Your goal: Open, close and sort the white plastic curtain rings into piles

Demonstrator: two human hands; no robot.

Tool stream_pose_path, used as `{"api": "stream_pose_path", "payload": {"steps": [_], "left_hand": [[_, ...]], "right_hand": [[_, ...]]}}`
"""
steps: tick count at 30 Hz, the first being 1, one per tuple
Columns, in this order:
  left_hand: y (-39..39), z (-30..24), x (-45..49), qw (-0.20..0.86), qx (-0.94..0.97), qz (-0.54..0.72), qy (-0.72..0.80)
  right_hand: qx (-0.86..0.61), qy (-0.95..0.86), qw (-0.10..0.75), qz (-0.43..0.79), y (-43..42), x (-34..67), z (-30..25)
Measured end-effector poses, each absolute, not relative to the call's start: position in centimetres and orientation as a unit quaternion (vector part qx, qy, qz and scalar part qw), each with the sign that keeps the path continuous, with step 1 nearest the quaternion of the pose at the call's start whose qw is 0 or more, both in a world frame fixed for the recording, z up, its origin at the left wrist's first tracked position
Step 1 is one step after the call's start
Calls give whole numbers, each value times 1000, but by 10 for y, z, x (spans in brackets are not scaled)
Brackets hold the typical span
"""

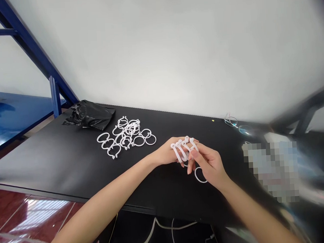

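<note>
My left hand (pixel 172 153) is over the black table (pixel 44 160) with several white plastic rings (pixel 183 148) slipped over its fingers, which curl around them. My right hand (pixel 207 163) meets it from the right, its fingertips pinched on one of those rings. Another white ring (pixel 200 176) lies on the table just under my right hand. A pile of several more white rings (pixel 126 136) lies farther left and back on the table.
A crumpled black plastic bag (pixel 89 115) lies at the table's back left. A pair of glasses (pixel 236 124) rests near the back right by the white wall. A blue metal frame (pixel 54 96) stands to the left. Cables hang below the table's front edge.
</note>
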State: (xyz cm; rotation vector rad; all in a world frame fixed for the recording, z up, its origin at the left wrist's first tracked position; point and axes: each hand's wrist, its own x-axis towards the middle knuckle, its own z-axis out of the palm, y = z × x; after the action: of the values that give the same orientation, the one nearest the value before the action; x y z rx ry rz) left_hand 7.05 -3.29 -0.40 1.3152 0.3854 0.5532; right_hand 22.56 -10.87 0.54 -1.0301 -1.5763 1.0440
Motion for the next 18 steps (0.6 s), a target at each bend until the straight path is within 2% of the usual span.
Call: {"api": "stream_pose_path", "payload": {"steps": [4,10,15,18], "left_hand": [[-31,7,66,721,628,231,180],[-25,15,59,735,629,198,162],[-19,15,53,739,640,126,166],[-18,13,51,728,673,24,130]], "right_hand": [[-418,-594,488,483,-102,225,10],[-429,-453,440,646,-72,239,28],[-435,-451,493,604,-25,248,32],[-447,-534,438,569,-1,226,15]]}}
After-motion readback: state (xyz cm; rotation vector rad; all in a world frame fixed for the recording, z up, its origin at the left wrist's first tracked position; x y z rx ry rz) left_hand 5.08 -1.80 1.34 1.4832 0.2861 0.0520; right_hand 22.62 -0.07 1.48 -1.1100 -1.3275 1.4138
